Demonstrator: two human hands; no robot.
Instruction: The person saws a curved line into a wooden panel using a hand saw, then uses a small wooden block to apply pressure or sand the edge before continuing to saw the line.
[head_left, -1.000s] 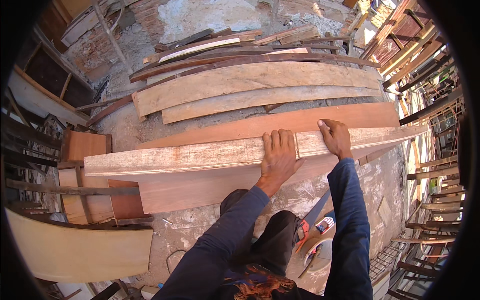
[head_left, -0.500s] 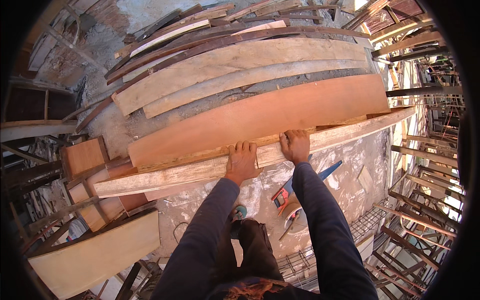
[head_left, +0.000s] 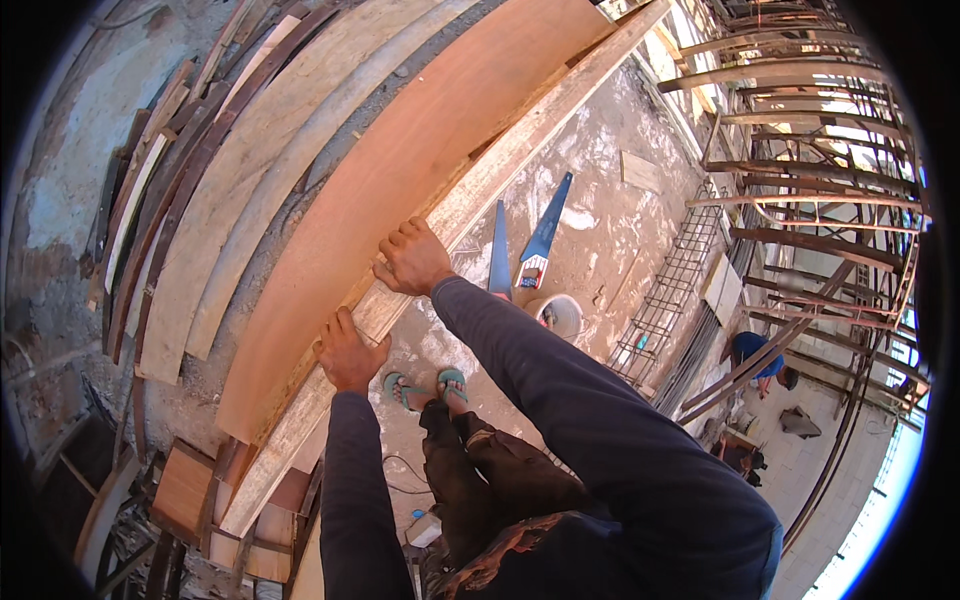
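A long pale timber edge (head_left: 520, 135) runs slantwise from lower left to upper right. My left hand (head_left: 348, 350) is closed over it, fingers curled across the top and thumb on the near side. Farther up the same edge, my right hand (head_left: 415, 257) grips it in the same way. A reddish-brown plywood sheet (head_left: 400, 160) lies along its far side; narrow wooden pieces show in the gap between. Both undersides of the grip are hidden.
Two handsaws with blue blades (head_left: 546, 220) lie on the floor beside a bucket (head_left: 570, 312). Planks (head_left: 225, 185) lie at left, wire mesh (head_left: 665, 295) at right. A person in blue (head_left: 752, 352) is beyond the timber posts (head_left: 810, 165).
The view has swung round, so the timber edge now slants steeply. Both hands keep their hold on it. Both saw blades and the person at right have come into sight.
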